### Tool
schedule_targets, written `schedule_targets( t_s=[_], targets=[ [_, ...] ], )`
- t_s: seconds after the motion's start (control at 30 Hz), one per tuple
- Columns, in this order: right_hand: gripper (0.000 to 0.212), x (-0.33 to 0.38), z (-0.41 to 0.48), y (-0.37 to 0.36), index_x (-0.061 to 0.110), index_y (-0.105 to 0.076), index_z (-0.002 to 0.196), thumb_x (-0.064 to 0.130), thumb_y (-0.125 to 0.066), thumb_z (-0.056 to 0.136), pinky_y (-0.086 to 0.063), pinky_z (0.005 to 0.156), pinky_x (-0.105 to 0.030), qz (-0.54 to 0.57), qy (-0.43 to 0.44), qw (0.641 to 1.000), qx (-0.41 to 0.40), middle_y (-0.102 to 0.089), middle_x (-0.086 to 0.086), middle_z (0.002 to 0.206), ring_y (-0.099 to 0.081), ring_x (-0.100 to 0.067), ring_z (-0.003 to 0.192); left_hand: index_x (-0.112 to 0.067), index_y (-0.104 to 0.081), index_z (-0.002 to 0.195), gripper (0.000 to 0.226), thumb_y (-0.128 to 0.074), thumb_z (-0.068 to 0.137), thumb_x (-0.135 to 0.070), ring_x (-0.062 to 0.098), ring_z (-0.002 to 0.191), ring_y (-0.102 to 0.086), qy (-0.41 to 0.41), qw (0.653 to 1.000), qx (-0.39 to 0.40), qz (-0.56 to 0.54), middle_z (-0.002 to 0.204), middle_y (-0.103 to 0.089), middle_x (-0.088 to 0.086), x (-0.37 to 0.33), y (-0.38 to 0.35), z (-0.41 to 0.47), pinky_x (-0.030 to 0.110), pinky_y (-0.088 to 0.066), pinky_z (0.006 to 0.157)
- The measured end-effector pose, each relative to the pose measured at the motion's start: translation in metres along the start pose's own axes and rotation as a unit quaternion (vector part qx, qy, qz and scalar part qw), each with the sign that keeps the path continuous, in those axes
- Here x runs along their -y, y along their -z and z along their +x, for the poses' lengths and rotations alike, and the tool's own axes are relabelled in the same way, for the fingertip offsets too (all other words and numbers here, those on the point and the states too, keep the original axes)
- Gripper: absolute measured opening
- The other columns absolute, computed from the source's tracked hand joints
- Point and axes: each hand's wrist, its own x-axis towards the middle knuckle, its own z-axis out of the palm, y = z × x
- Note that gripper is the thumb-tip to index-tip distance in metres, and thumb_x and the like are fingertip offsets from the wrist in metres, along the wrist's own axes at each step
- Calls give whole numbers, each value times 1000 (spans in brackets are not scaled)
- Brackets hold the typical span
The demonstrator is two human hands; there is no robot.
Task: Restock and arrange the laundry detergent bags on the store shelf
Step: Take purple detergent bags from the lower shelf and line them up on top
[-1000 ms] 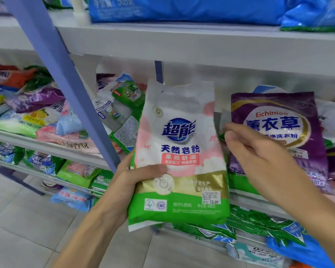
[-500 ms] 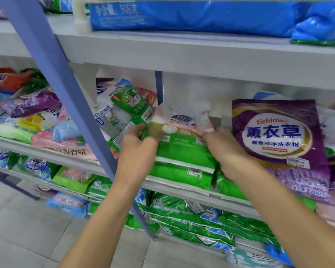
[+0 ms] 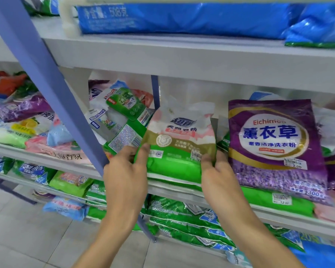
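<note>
Left grip (image 3: 124, 175), right grip (image 3: 219, 176) around detergent bag (image 3: 182, 134)

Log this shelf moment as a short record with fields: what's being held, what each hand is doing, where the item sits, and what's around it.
Item: white, pink and green plastic detergent bag
Left hand: grips the bag's lower left corner
Right hand: grips its lower right corner
Location: grey metal middle shelf, bag leaning back
Right neighbour: purple Eichimoo plastic detergent bag
Shelf above: blue plastic bags lying flat
</note>
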Motion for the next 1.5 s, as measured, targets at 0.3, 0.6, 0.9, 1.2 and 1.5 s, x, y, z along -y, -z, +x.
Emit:
schedule_targets(
  t_s=[0.3, 0.6, 0.9, 1.2, 1.5],
  targets=[
    [18, -5, 6, 1, 22, -45, 117, 30, -29, 113, -45, 55, -18, -59, 81, 994, -38, -53, 4, 83, -52, -4, 60, -17, -52, 107, 27, -43, 107, -43, 25, 67, -57, 5, 1000, -5, -23, 70, -60, 3, 6, -18, -3, 40, -36, 61],
    [19, -7, -3, -7, 16, -45, 114, 30, -32, 112, -37, 39, -18, -93, 111, 988, -46, -55, -5, 72, -51, -10, 48, -9, -55, 108, 22, -38, 109, -23, 44, 65, -57, -59, 993, -41, 92, 59, -52, 6, 19, -17, 8, 54, -46, 76],
    [29, 15, -17, 65, 21, -61, 126, 14, -62, 98, -49, 79, -27, -238, 202, 944, -110, -68, 7, 100, -66, -15, 90, -1, -63, 129, 36, -48, 100, -18, 43, 130, -51, -158, 958, 33, 237, 133, -62, 21, -19, -27, -17, 60, -34, 113],
    [45, -12, 2, 143, -5, -61, 116, 15, -80, 81, -42, 93, -47, -354, 216, 849, -327, -61, -27, 115, -55, -46, 108, -8, -64, 99, 33, -39, 100, -31, 36, 93, -65, -303, 900, 198, 244, 96, -69, 12, -69, -91, -41, 43, -49, 86],
    [38, -9, -7, 160, 18, -69, 112, 13, -86, 78, -54, 60, -23, -7, 86, 982, -167, -78, 5, 88, -70, -9, 69, -24, -54, 122, 31, -68, 96, -35, 12, 95, -72, 12, 920, 391, -21, 109, -74, -7, -102, -118, -27, 33, -59, 87]
  ],
)
